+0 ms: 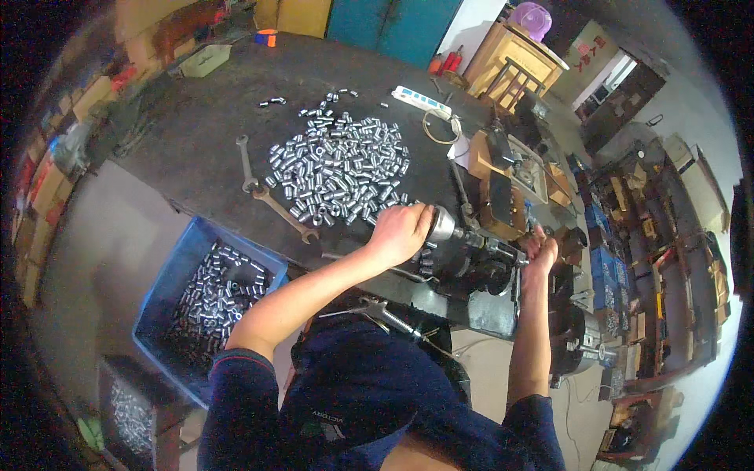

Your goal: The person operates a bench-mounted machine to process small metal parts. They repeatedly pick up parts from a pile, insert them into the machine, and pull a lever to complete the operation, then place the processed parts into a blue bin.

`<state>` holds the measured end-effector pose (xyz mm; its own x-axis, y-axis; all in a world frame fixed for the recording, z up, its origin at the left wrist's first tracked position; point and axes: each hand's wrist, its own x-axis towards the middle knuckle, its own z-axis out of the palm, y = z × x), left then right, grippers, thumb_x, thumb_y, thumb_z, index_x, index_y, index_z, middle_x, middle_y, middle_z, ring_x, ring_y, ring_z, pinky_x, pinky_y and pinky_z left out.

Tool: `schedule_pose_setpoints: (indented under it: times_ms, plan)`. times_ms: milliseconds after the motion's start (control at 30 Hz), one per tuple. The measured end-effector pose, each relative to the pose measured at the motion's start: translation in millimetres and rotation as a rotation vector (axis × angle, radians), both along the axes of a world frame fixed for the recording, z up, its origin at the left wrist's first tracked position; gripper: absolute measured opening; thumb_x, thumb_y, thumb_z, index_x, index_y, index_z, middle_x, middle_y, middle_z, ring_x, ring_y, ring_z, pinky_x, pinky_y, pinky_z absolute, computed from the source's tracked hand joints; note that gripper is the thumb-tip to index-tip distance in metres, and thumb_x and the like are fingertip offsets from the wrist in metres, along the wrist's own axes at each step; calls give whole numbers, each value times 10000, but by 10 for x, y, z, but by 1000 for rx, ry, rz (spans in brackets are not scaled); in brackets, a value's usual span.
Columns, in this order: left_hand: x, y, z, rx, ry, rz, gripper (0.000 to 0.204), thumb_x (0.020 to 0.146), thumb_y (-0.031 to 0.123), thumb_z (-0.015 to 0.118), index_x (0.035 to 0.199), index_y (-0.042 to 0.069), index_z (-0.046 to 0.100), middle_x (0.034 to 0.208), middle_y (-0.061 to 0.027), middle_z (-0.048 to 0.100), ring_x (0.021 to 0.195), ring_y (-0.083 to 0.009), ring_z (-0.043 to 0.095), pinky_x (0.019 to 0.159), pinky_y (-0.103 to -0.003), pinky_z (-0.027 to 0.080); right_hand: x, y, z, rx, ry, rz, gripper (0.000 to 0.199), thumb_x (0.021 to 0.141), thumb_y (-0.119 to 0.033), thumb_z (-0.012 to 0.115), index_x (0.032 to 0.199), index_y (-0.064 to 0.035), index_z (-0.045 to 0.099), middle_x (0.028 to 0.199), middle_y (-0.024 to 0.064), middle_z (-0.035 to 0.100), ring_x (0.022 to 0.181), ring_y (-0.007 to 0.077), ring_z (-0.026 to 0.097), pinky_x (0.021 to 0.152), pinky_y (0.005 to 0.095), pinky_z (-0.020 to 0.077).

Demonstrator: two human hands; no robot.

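A small bench machine (479,263) with a round silver chuck (444,224) sits at the table's near edge. My left hand (403,233) is closed at the chuck's left side; whatever is between its fingers is hidden. At the machine's right end, my right hand (540,250) has its fingers curled by a metal shaft (514,253), and what they grip cannot be made out. A large pile of short shiny metal sleeves (342,169) spreads over the dark table (196,133) beyond my left hand. Several more lie just under that hand.
Two open-end wrenches (246,166) lie left of the pile, end to end. A blue bin (157,314) with more sleeves stands below the table's left edge. Behind the machine are a brown box (501,202) and a white power strip (422,101). Loaded shelves (667,267) line the right.
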<state>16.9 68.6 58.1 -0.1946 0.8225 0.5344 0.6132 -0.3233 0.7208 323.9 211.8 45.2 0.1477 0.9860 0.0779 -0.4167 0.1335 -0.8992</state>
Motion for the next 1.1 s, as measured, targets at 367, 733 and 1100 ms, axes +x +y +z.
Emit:
schedule_pose_setpoints:
  times_ms: [367, 733, 1100]
  plan:
    - [-85, 12, 53, -82, -61, -120, 372, 869, 272, 405, 672, -24, 511, 515, -173, 494, 461, -307, 512, 452, -389, 382, -269, -407, 329, 31, 37, -186, 135, 804, -148, 447, 812, -30, 514, 532, -28, 386, 429, 71, 298, 389, 212, 219]
    - [-168, -48, 147, -463, -458, -280, 453, 877, 296, 381, 559, -9, 485, 407, -54, 442, 308, -134, 437, 319, -270, 346, 28, -1228, -133, -6, 199, -77, 148, 819, -169, 414, 798, -49, 498, 515, -45, 315, 400, 59, 257, 341, 197, 213]
    - [-233, -5, 185, -485, -464, -347, 409, 874, 298, 419, 591, 8, 475, 462, -31, 447, 323, -87, 405, 304, -225, 317, -39, 72, -374, -31, -113, -185, 197, 769, -211, 505, 717, -46, 599, 606, -6, 498, 478, 82, 424, 405, 206, 306]
